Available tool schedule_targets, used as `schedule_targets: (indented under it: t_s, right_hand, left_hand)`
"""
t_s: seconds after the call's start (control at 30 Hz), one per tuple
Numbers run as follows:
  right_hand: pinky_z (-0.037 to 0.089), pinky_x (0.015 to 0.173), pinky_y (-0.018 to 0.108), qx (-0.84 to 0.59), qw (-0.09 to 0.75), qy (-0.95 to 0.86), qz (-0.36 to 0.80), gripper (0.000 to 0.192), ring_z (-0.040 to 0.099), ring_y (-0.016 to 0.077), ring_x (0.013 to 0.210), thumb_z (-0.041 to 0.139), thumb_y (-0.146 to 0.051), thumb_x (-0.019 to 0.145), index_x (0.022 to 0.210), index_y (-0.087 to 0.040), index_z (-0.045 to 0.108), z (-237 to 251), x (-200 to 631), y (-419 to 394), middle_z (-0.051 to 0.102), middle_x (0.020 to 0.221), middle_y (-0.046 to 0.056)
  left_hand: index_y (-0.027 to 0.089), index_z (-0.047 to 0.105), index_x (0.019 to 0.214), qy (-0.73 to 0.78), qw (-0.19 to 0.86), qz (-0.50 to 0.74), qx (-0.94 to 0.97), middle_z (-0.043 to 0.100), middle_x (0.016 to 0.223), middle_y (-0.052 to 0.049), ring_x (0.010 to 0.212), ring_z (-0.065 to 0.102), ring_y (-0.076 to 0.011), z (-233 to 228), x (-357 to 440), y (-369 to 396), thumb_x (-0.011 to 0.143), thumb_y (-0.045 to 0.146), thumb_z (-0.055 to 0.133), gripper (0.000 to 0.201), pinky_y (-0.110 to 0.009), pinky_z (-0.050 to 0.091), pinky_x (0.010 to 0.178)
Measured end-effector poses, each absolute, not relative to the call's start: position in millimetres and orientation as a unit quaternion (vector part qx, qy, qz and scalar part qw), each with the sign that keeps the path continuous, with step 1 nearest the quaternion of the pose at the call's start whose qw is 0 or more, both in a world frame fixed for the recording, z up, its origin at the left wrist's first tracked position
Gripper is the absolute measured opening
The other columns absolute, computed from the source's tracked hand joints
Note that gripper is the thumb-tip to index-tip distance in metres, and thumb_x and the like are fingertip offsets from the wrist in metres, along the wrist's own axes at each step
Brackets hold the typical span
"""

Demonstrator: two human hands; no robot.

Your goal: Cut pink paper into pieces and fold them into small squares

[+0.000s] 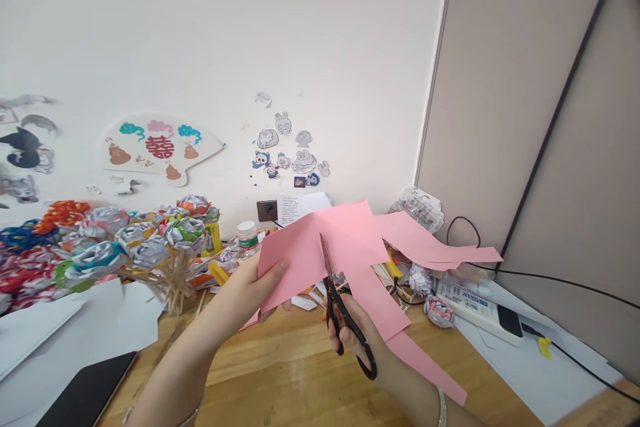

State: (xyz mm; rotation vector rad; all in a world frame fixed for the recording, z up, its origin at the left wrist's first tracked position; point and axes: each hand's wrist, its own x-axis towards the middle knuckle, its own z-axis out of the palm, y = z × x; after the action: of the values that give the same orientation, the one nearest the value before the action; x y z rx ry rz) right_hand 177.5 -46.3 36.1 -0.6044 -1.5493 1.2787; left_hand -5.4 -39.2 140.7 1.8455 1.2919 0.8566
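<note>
My left hand (pixel 270 283) grips the left part of a pink sheet of paper (pixel 353 233), thumb on top and fingers beneath. In my right hand (pixel 357 320) is a pair of black-handled scissors (pixel 345 313), its blades at the middle of the sheet and pointing away from me. The paper is held above the table and bends at the blades. Partly cut pink strips (pixel 380 300) hang below and to the right of it. Another long pink piece (pixel 435 243) stretches out toward the right wall.
Paper flowers on sticks (pixel 187 233) crowd the left side. A black tablet-like slab (pixel 90 390) and white sheets (pixel 115 320) lie at front left. A small jar (pixel 247 237) stands behind the paper. At right are a power strip (pixel 480 313), cables and a single paper flower (pixel 439 311).
</note>
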Motion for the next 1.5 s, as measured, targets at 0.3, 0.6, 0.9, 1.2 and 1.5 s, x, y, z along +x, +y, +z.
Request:
schedule_targets:
  t_s: [0.3, 0.6, 0.9, 1.2, 1.5]
  right_hand:
    - [0.033, 0.045, 0.023, -0.247, 0.505, -0.626, 0.540, 0.056, 0.039, 0.0085, 0.050, 0.053, -0.067, 0.060, 0.085, -0.017, 0.046, 23.6, 172.9, -36.4, 0.042, 0.066, -0.002]
    - [0.029, 0.039, 0.020, -0.253, 0.513, -0.619, 0.538, 0.054, 0.036, 0.0053, 0.043, 0.055, -0.064, 0.060, 0.086, -0.018, 0.046, 19.7, 173.7, -34.0, 0.041, 0.063, -0.004]
    - [0.029, 0.036, 0.018, -0.267, 0.517, -0.594, 0.556, 0.051, 0.035, 0.0036, 0.040, 0.062, -0.059, 0.057, 0.083, -0.018, 0.047, 14.3, 172.6, -29.9, 0.040, 0.063, -0.005]
    - [0.026, 0.033, 0.017, -0.252, 0.527, -0.581, 0.567, 0.046, 0.034, 0.0028, 0.036, 0.063, -0.052, 0.061, 0.087, -0.018, 0.048, 6.4, 172.1, -27.6, 0.042, 0.061, -0.005]
    - [0.028, 0.034, 0.017, -0.259, 0.520, -0.580, 0.572, 0.042, 0.034, 0.0033, 0.037, 0.062, -0.048, 0.064, 0.090, -0.017, 0.048, 10.0, 174.0, -30.9, 0.042, 0.058, -0.006]
  left_hand:
    - [0.018, 0.045, 0.055, 0.497, 0.353, 0.334, 0.719, 0.053, 0.044, 0.004, 0.033, 0.038, -0.0073, 141.1, -5.6, -38.7, 0.079, 0.041, 0.038, 0.035, -0.021, 0.031, 0.041]
    - [0.018, 0.045, 0.054, 0.499, 0.360, 0.339, 0.712, 0.053, 0.044, 0.003, 0.034, 0.039, -0.0088, 142.4, -5.4, -39.6, 0.078, 0.039, 0.040, 0.032, -0.022, 0.033, 0.042]
    - [0.018, 0.045, 0.057, 0.503, 0.369, 0.353, 0.698, 0.053, 0.046, 0.004, 0.035, 0.039, -0.0083, 142.3, -4.4, -41.2, 0.078, 0.042, 0.041, 0.032, -0.021, 0.031, 0.041]
    - [0.018, 0.046, 0.057, 0.501, 0.375, 0.355, 0.695, 0.054, 0.046, 0.003, 0.035, 0.039, -0.0084, 142.7, -4.8, -40.4, 0.077, 0.043, 0.042, 0.033, -0.021, 0.031, 0.040]
    - [0.018, 0.047, 0.056, 0.507, 0.378, 0.354, 0.689, 0.054, 0.044, 0.002, 0.035, 0.041, -0.0099, 144.7, -3.5, -40.6, 0.075, 0.045, 0.043, 0.033, -0.022, 0.033, 0.040]
